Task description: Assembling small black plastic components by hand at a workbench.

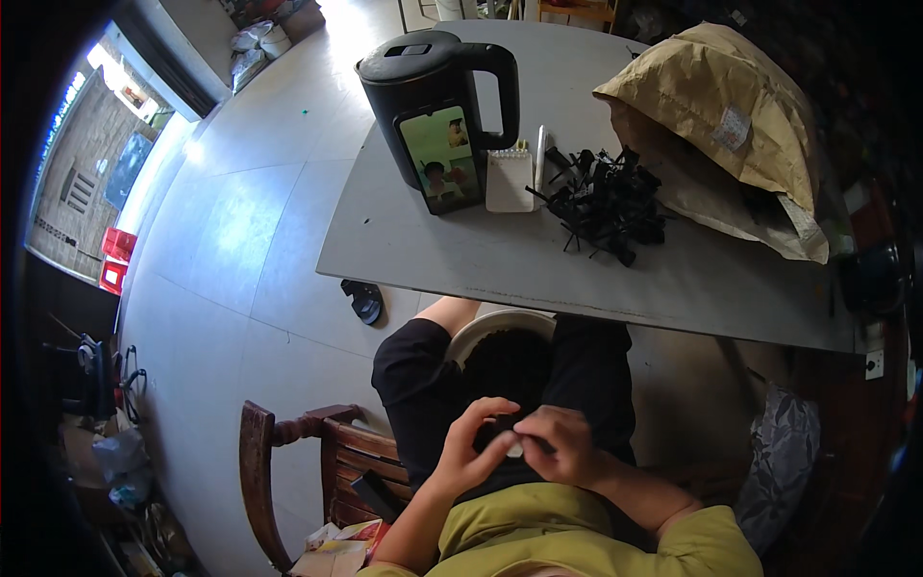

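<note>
Above my lap my two hands meet, fingertips nearly touching. My left hand (476, 450) has its thumb and fingers curled round a small dark piece with a pale end (516, 449). My right hand (565, 445) pinches at the same piece from the other side, a little blurred. Its exact kind is mostly hidden by my fingers. Just beyond them, between my knees, stands a pale bucket (468, 337) with dark contents that I cannot make out. On the table lies a tangled heap of small black parts with thin stems (615, 207).
The grey table (423, 255) bears a black kettle (409, 72), a phone (444, 159) leaning on it, a small notepad (510, 183), a white pen (540, 154) and an open brown paper bag (716, 91). A wooden chair (260, 481) is at my left. A black sandal (363, 301) lies on the floor.
</note>
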{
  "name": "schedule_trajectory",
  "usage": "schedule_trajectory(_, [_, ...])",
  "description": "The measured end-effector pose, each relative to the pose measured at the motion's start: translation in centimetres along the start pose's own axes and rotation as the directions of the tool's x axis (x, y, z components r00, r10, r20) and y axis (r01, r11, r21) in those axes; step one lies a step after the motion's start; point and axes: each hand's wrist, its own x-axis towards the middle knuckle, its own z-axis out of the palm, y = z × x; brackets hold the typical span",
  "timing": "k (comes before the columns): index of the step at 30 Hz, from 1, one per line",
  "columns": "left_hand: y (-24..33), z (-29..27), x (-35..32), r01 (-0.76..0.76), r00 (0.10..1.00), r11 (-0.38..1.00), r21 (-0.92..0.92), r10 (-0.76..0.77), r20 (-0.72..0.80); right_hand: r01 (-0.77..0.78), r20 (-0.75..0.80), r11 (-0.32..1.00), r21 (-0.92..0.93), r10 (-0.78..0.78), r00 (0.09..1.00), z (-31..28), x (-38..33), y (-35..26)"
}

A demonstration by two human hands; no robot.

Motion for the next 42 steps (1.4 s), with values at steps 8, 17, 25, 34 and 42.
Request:
schedule_trajectory(8, [0.8,-0.7,0.3,-0.383,0.923,0.854,0.352,0.359,0.136,-0.641,0.481,0.162,0.75,0.532,0.697,-1.8,-0.5,-0.1])
schedule_trajectory(17, [0.5,-0.6,0.1,-0.398,0.91,0.78,0.483,0.404,0.098,-0.493,0.457,-0.084,0.866,0.535,0.711,-0.1,-1.3,-1.0])
schedule_trajectory(25, [0.7,0.6,-0.7,-0.259,0.96,0.879,0.401,0.281,0.005,-0.631,0.146,0.526,0.57,0.691,0.708,0.7,-1.6,-1.6])
schedule_trajectory(34, [1.3,-0.2,-1.0,-0.246,0.969,0.901,0.358,0.217,0.121,-0.695,0.293,0.493,0.523,0.662,0.69,0.4,-2.5,-1.9])
schedule_trajectory(42, [2.2,-2.1,-0.4,-0.23,0.824,0.967,0.105,0.136,0.55,-0.873,0.9,0.299,0.385,0.087,0.427,-2.4,-2.1,-1.5])
